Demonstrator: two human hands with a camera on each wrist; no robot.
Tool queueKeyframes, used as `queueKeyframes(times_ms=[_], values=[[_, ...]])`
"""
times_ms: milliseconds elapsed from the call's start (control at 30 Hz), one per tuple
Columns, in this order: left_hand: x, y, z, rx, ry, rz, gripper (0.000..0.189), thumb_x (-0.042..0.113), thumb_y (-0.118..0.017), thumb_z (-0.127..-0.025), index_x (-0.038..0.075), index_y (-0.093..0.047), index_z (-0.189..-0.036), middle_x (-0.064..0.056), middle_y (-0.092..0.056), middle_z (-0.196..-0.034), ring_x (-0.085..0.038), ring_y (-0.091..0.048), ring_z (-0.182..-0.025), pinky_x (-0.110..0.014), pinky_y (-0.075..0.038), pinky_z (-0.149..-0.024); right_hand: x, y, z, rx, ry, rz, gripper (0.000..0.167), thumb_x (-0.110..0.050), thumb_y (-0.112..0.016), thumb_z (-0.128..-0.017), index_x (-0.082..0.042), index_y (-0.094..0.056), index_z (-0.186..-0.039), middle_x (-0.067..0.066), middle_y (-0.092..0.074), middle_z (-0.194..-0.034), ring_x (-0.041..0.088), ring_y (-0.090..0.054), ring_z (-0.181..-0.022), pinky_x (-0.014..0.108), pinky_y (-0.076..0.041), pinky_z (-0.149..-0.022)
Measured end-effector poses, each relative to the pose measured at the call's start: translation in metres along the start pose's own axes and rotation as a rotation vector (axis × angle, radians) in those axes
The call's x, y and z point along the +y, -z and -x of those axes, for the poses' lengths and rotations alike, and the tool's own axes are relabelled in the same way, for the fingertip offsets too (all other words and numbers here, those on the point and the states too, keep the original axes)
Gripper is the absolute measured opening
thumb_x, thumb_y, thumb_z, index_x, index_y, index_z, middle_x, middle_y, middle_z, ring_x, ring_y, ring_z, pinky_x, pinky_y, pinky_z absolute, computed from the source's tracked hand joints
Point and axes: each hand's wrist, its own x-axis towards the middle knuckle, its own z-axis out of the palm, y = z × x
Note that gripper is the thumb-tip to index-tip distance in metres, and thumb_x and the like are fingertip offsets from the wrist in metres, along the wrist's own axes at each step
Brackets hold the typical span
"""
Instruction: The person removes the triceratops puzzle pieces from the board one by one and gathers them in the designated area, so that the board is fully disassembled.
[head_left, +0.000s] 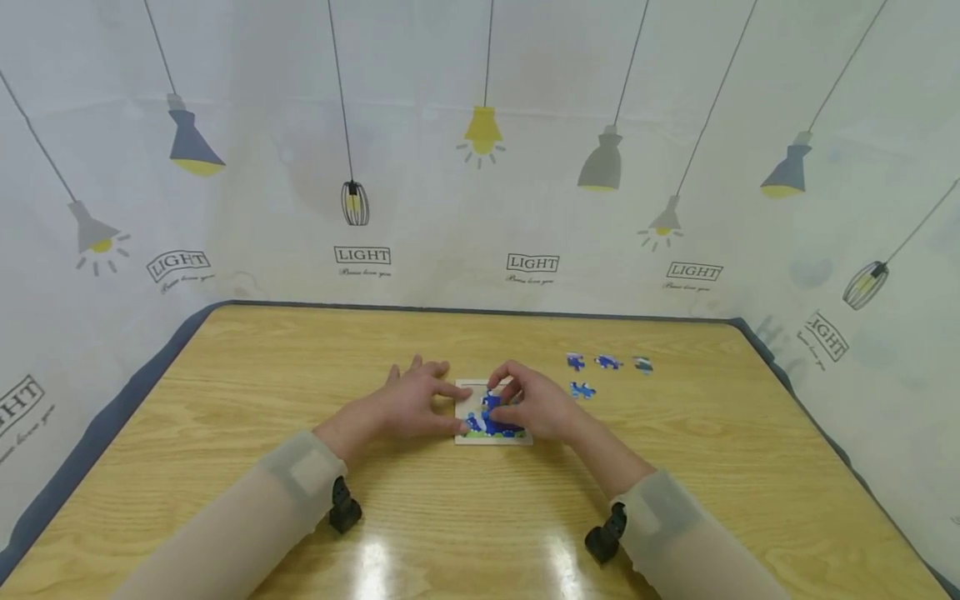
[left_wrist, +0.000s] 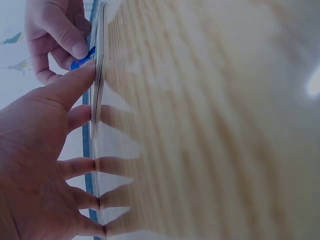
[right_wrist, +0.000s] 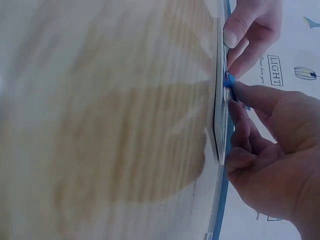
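Note:
A small jigsaw puzzle board (head_left: 495,440) with a pale frame lies on the table, its lower part filled with blue and green pieces. My right hand (head_left: 542,405) is over the board's right side and pinches a blue puzzle piece (head_left: 491,401) between thumb and fingers. In the right wrist view, that blue piece (right_wrist: 229,81) shows at the thumb tip, tilted against the board. My left hand (head_left: 411,402) has its fingers spread, with thumb and index finger touching the board's left edge and the other fingertips on the table. The right hand hides part of the board.
Several loose puzzle pieces (head_left: 608,362) lie on the wooden table (head_left: 300,350) to the right of and beyond the board. A white cloth (head_left: 435,192) printed with lamps stands around the table's back and sides. A dark camera is strapped at each wrist.

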Motion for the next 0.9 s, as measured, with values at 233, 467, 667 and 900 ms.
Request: queueKeyframes(times_ms=[233,467,667,900], values=[[-0.003,-0.001,0.0,-0.005,0.0,0.002,0.062,0.059,-0.077,-0.098,0.033,-0.065,-0.154,-0.021,-0.027,-0.18,-0.061,-0.005,-0.166,-0.082,0.0,-0.13,0.001,0.004,0.008,0.056,0.045,-0.032,0.022,-0.019,-0.075,-0.106,-0.026,-0.068,-0.126,0.003,-0.072,-0.103,0.019,-0.065,-0.089,0.031,-0.053,-0.079],[-0.003,-0.001,-0.001,-0.013,0.004,0.002,0.063,0.059,-0.077,-0.098,0.034,-0.065,-0.154,-0.019,-0.026,-0.181,-0.057,-0.004,-0.168,-0.079,0.001,-0.131,0.03,0.041,0.028,0.144,0.01,-0.101,0.028,-0.019,-0.073,-0.107,-0.018,-0.068,-0.135,0.012,-0.071,-0.114,0.023,-0.069,-0.094,0.035,-0.059,-0.075],[-0.003,-0.001,-0.001,-0.007,0.003,0.001,0.063,0.059,-0.077,-0.098,0.033,-0.065,-0.154,-0.019,-0.026,-0.181,-0.057,-0.004,-0.168,-0.079,0.001,-0.131,0.066,0.079,0.042,0.203,-0.05,-0.08,0.035,-0.015,-0.073,-0.106,-0.009,-0.067,-0.14,0.016,-0.069,-0.118,0.023,-0.07,-0.1,0.036,-0.063,-0.081],[-0.003,-0.002,-0.002,-0.003,0.007,-0.01,0.063,0.06,-0.078,-0.097,0.034,-0.065,-0.154,-0.019,-0.027,-0.181,-0.057,-0.004,-0.168,-0.079,0.001,-0.131,0.099,0.106,0.054,0.217,-0.141,-0.019,0.041,-0.012,-0.072,-0.105,-0.004,-0.063,-0.144,0.018,-0.066,-0.119,0.026,-0.066,-0.101,0.031,-0.059,-0.08]])
